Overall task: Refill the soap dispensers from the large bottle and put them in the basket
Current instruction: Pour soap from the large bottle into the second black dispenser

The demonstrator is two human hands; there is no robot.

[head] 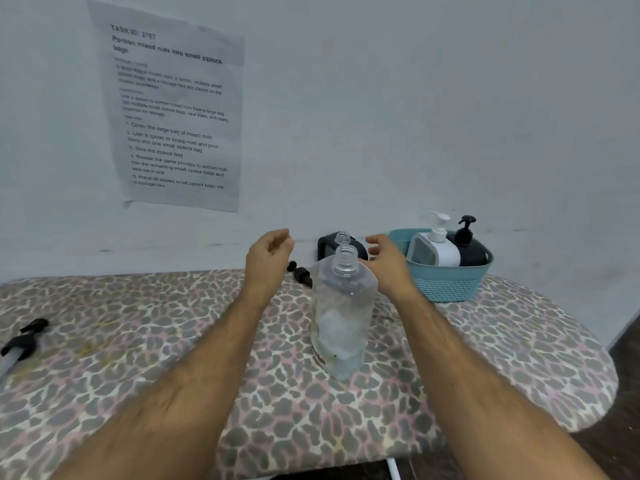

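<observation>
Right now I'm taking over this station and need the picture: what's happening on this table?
A person is refilling soap dispensers. Both hands, left and right, hover empty either side of the uncapped clear bottle. A black dispenser stands open behind it, with a pump lying nearby and another pump at the table's left edge. Two capped dispensers, white and black, already sit in the basket.
</observation>
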